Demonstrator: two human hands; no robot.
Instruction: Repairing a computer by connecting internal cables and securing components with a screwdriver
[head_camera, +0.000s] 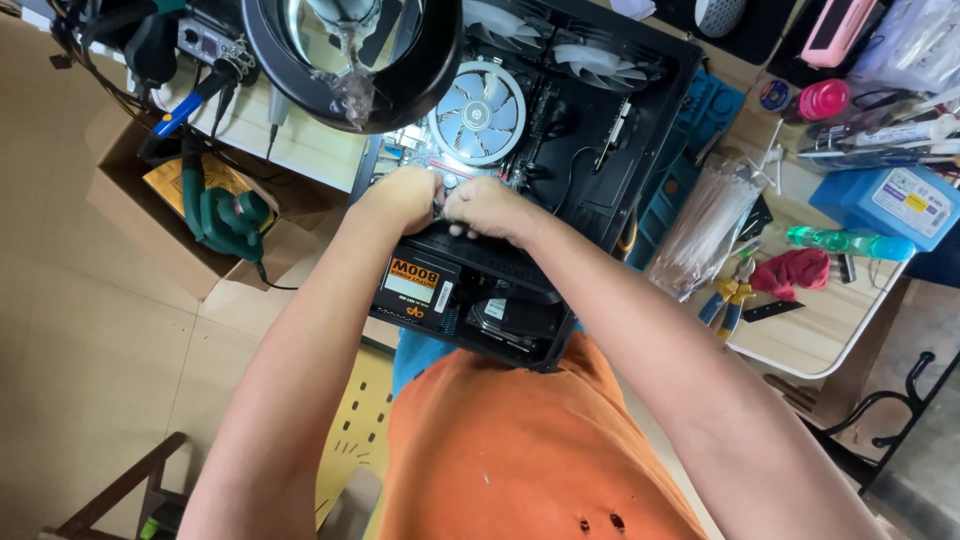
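Observation:
An open black computer case (640, 130) lies on its side on the workbench in front of me. Inside it a round white cooler fan (478, 112) sits over the board, with two more white fans (560, 45) along the far wall. A black power supply with an orange label (415, 285) fills the near end. My left hand (405, 195) and my right hand (487, 208) are pressed together just below the cooler fan, above the power supply shroud. Both are closed on something small at the board's edge; what it is stays hidden by the fingers.
A round magnifier lamp (350, 60) hangs over the case's left corner. Right of the case lie a bag of white cable ties (705, 225), pliers (728, 300), a red cloth (795, 270), a green bottle (850, 243) and a blue box (890, 205). A green power tool (225, 220) rests in a cardboard box, left.

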